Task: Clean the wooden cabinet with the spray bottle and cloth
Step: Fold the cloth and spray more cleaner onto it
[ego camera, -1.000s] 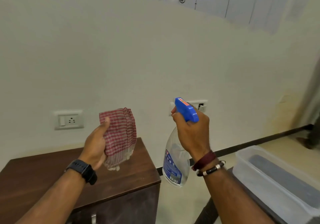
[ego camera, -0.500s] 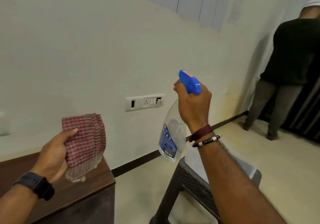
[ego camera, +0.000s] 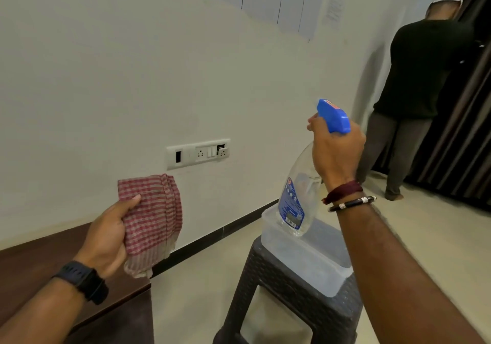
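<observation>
My left hand [ego camera: 109,234] grips a folded red-and-white checked cloth [ego camera: 154,216], held up in the air above the right end of the dark wooden cabinet [ego camera: 29,261] at the lower left. My right hand [ego camera: 337,155] holds a clear spray bottle [ego camera: 297,197] by its neck, fingers curled under the blue trigger head [ego camera: 333,116]. The bottle hangs tilted over a stool to the right of the cabinet, nozzle pointing left toward the wall. Only the cabinet's top and right edge show.
A dark woven plastic stool [ego camera: 287,290] stands right of the cabinet with a clear plastic box [ego camera: 305,258] on it. A switch and socket panel [ego camera: 198,153] is on the wall. A person in dark clothes [ego camera: 419,91] stands at the far right by dark curtains.
My view has swung right, so the cabinet slid to the lower left and the stool and standing person came into view. Both hands keep the same hold on cloth and bottle.
</observation>
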